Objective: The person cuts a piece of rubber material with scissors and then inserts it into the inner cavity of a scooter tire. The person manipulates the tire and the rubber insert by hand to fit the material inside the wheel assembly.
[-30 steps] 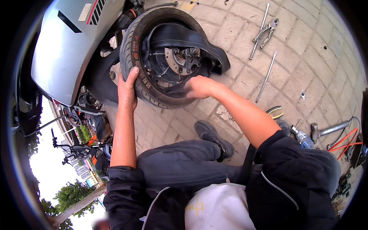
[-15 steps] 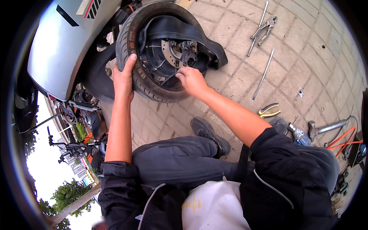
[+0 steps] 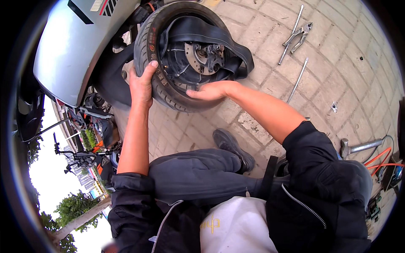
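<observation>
At 10 o'clock in the view is a big silver panel (image 3: 71,50), its top cut off by the edge. At about 8 o'clock is a bike (image 3: 80,158) with black handlebars, small and hard to make out.

Next comes the left hand (image 3: 142,86), at 8 o'clock on the black tyre (image 3: 165,88). Its thumb presses on the tyre's side and its fingers wrap round the tread, so it is clamped on; the tips are hidden behind. The tyre is near 12 o'clock in the view, round the wheel (image 3: 179,59). A flat black rubber strip — it looks like an inner tube (image 3: 198,30) — lies over the top of the wheel and pokes out past the tyre at 3 o'clock.

The right hand (image 3: 214,89) is at 5 o'clock on the tyre. One tip points left along the lower edge. I can't tell if its fingers are apart or pinching, as most are tucked out of sight.

The step now seems to be working at the tyre's low edge with the tube loose. I think the next move needs a firm left hold — and care not to pinch the tube.

Between 1 and 2 o'clock, pliers (image 3: 303,36) lie over a metal rod (image 3: 297,20). Another rod (image 3: 299,76) is at 2. Near 3 is a hammer (image 3: 358,147). Something by the right sleeve (image 3: 310,141) is mostly covered.
</observation>
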Available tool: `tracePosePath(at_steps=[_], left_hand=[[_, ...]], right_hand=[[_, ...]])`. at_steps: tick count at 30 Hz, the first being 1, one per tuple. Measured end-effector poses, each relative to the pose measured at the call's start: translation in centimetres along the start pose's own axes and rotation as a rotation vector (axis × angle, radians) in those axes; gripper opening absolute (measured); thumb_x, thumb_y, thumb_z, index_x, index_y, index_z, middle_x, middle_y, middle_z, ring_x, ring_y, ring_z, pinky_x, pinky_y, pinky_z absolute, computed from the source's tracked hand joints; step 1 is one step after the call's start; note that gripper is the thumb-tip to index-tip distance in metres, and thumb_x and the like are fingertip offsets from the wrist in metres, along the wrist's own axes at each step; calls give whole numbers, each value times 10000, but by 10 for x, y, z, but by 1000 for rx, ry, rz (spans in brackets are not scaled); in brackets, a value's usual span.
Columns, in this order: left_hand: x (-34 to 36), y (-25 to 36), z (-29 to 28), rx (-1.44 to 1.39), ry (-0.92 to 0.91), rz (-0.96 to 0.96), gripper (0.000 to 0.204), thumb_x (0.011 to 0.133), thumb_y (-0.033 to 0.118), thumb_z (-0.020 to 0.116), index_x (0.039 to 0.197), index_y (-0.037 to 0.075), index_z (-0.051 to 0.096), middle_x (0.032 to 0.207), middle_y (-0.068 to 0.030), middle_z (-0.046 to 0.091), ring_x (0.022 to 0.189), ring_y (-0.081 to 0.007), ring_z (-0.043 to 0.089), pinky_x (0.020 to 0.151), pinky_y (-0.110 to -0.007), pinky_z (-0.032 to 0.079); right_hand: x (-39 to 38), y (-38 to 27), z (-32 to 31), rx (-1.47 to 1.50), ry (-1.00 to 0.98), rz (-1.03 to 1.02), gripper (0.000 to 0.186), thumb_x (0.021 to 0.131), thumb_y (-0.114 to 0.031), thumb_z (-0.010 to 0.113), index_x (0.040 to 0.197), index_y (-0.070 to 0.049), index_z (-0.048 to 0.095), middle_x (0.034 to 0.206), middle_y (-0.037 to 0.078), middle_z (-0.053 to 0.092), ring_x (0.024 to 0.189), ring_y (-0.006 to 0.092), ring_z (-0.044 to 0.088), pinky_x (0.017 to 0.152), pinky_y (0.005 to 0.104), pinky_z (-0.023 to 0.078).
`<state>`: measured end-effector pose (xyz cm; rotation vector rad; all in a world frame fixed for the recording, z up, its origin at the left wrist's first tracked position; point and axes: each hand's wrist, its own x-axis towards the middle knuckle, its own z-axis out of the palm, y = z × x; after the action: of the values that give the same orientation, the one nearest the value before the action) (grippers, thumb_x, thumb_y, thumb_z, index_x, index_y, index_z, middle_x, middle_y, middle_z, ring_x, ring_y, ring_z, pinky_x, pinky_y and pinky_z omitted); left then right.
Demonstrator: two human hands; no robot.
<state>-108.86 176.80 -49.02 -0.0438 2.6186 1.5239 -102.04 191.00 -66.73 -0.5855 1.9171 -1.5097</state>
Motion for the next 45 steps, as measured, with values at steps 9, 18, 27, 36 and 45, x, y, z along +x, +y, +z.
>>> tracePosePath(at_steps=[9,18,27,36,45], left_hand=[[-7,-8,-6,7,-9,-12,878,743,341,796,1371,-73,343,1229,-166,542,1076,-226,560,938,-328,451],[-16,4,-2,5,-52,-60,907,743,341,794,1381,-65,294,1237,-184,522,1082,-239,559,936,-337,460],[-17,3,-9,44,-96,-32,935,698,321,811,1381,-48,290,1234,-176,527,1107,-247,549,959,-347,448],[-31,-4,-32,220,-218,72,992,602,348,830,1370,-44,339,1253,-177,521,1130,-255,532,989,-350,412],[12,77,24,553,-105,-22,944,648,423,796,1355,-82,427,1184,-219,607,1046,-282,615,915,-365,467]], right_hand=[[-27,-17,-8,-185,216,-140,822,814,-690,549,1171,47,623,1114,260,636,1049,378,608,915,420,472],[-8,-24,9,246,-11,-124,808,793,-650,621,1190,54,604,1121,172,652,1063,253,604,913,341,458],[-13,-35,-11,201,73,-83,761,836,-626,602,1191,46,600,1072,191,665,1055,254,621,881,354,486],[-34,-34,-77,1649,543,-22,765,805,-646,644,1047,72,541,990,239,608,862,319,625,782,437,542],[-65,13,-77,1588,1249,144,372,927,-414,577,732,-103,511,650,43,526,573,169,500,533,349,419]])
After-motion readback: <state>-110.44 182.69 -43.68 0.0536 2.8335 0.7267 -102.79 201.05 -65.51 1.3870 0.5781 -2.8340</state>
